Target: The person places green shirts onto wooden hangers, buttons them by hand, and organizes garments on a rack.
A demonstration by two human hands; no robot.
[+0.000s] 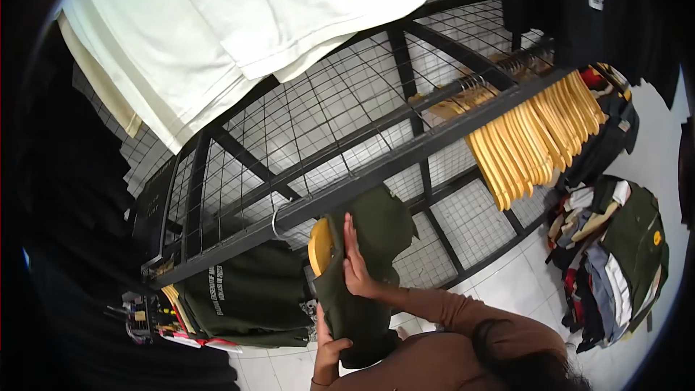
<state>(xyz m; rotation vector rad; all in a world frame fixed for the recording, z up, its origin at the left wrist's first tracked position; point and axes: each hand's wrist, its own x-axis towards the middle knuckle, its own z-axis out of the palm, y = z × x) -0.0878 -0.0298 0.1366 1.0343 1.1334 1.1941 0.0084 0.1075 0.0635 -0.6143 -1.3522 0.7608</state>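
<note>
A dark green garment is at the front of the black rack, with the rounded yellow wooden end of a hanger showing at its edge. My right hand lies flat on the cloth beside the hanger, fingers straight and side by side. Lower down, my left hand grips the garment's left edge, its thumb over the cloth. Folds hide most of the hanger.
The black mesh rack crosses the view, with a row of wooden hangers at right. White garments hang above. A dark green printed shirt hangs at lower left. A heap of clothes sits at right on the tiled floor.
</note>
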